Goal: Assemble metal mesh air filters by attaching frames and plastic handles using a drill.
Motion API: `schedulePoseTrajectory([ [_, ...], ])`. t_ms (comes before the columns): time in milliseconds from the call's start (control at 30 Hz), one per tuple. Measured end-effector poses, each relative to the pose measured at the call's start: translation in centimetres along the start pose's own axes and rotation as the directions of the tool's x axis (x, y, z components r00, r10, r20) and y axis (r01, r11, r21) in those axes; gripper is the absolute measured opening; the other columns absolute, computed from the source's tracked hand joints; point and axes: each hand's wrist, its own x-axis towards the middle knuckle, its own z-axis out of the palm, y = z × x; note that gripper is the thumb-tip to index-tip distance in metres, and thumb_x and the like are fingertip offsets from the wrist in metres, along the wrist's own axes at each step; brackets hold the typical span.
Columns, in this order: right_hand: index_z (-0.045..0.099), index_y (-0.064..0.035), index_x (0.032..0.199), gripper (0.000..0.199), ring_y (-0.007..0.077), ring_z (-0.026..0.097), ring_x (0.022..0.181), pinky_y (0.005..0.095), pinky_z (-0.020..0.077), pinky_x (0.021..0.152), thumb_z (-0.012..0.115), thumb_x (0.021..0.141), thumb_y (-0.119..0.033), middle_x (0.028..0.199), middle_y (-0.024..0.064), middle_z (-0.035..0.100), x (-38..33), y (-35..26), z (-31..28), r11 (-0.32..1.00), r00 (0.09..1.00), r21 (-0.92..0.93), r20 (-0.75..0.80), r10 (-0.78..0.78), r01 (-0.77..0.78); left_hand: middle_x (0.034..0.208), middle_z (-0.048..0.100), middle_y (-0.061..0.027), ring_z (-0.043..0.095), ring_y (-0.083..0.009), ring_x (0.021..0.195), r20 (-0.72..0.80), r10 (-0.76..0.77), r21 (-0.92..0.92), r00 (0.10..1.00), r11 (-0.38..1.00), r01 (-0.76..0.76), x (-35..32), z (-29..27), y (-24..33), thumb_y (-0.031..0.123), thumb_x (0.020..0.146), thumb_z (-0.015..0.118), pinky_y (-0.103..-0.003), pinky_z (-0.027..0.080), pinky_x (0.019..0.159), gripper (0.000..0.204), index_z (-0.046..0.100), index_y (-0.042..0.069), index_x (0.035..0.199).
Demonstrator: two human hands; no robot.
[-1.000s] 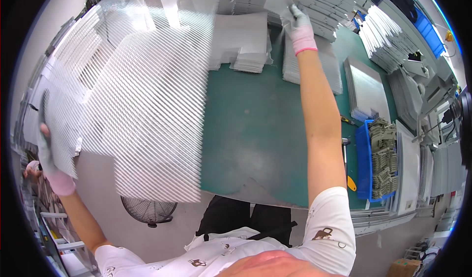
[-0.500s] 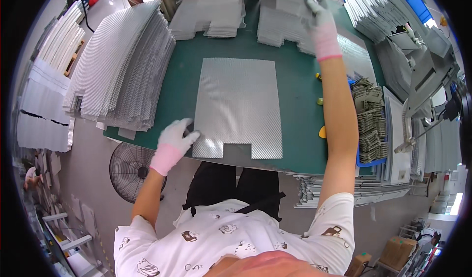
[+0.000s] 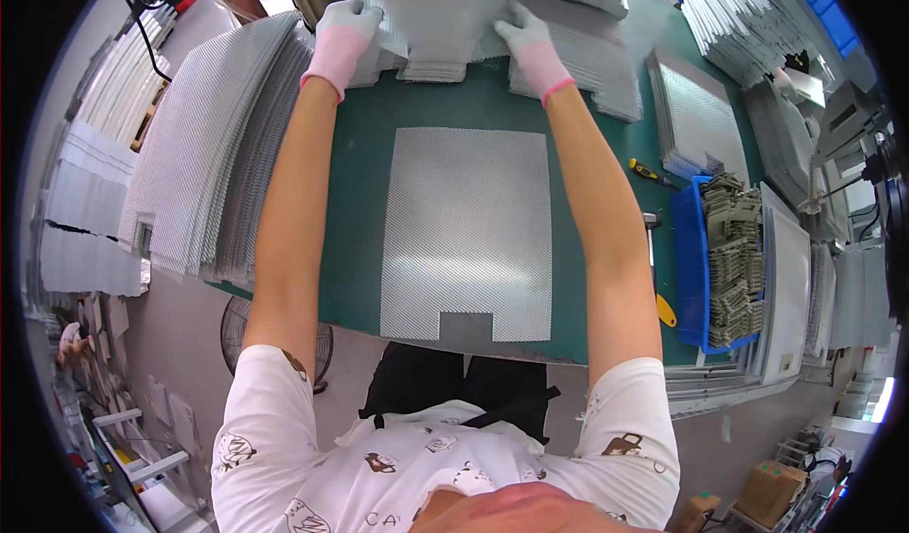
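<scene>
both hands on the far mesh sheet

my left hand point(image 3: 343, 29) and right hand point(image 3: 526, 37), both in white gloves with pink cuffs, are stretched out to the far edge of the counter point(image 3: 360, 183). each grip is closed on one side of the top mesh sheet point(image 3: 431, 12) of a stack point(image 3: 568, 60) that sits at the back, left fingers wrapped over its left edge, right fingers pressed on its right edge. the sheet looks partly lifted off the stack, though i can't tell how far.

nearer to me than my hands, between my forearms, one flat mesh panel point(image 3: 466, 235) with a small notch in its near edge already lies square on the green counter. i judge that first piece as placed, and the second as only just gripped, not yet brought over it.

out beyond my left grip lies a big fanned pile of mesh sheets point(image 3: 204, 154). beyond my right grip sit a blue tray point(image 3: 689, 268) of stacked small parts and a yellow-handled tool point(image 3: 650, 172).
</scene>
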Motion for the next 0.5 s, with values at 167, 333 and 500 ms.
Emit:
schedulePoseTrajectory([
  [167, 0.049, 0.0056, 0.124, 0.064, 0.0363, 0.053, 0.114, 0.0378, 0.0426, 0.097, 0.061, 0.078, -0.037, 0.119, 0.0253, 0.057, 2.1, 1.6, 1.1, 0.82, 0.952, -0.57, 0.218, 0.217, -0.056, 0.087, 0.068, -0.0123, 0.065, -0.0235, 0.075, 0.024, -0.104, 0.069, 0.994, 0.992, 0.102, 2.2, 2.0, -1.3, 0.021, 0.072, 0.061, -0.032, 0.05, 0.075, 0.039, 0.067, 0.009, 0.108],
  [333, 0.051, 0.0027, 0.123, 0.075, 0.038, 0.052, 0.114, 0.0401, 0.0426, 0.097, 0.057, 0.077, -0.057, 0.122, 0.0271, 0.054, 2.6, 2.6, -1.6, 0.7, 0.975, -0.706, 0.061, 0.215, -0.11, 0.095, 0.069, -0.0098, 0.065, -0.0182, 0.083, 0.008, -0.075, 0.048, 0.997, 0.996, 0.075, 1.2, 1.0, 2.4, 0.02, 0.075, 0.066, -0.028, 0.049, 0.079, 0.039, 0.066, 0.009, 0.113],
  [500, 0.051, 0.0028, 0.123, 0.078, 0.0208, 0.059, 0.093, 0.0367, 0.046, 0.082, 0.056, 0.08, -0.063, 0.108, 0.0153, 0.059, 2.8, -0.4, -1.7, 0.922, 0.926, -0.211, 0.127, 0.355, -0.324, 0.104, 0.06, -0.0164, 0.06, -0.0313, 0.09, -0.148, 0.431, -0.972, 0.89, 0.103, -0.211, 4.2, -0.4, -2.0, 0.029, 0.078, 0.07, -0.038, 0.048, 0.081, 0.045, 0.057, 0.001, 0.11],
])
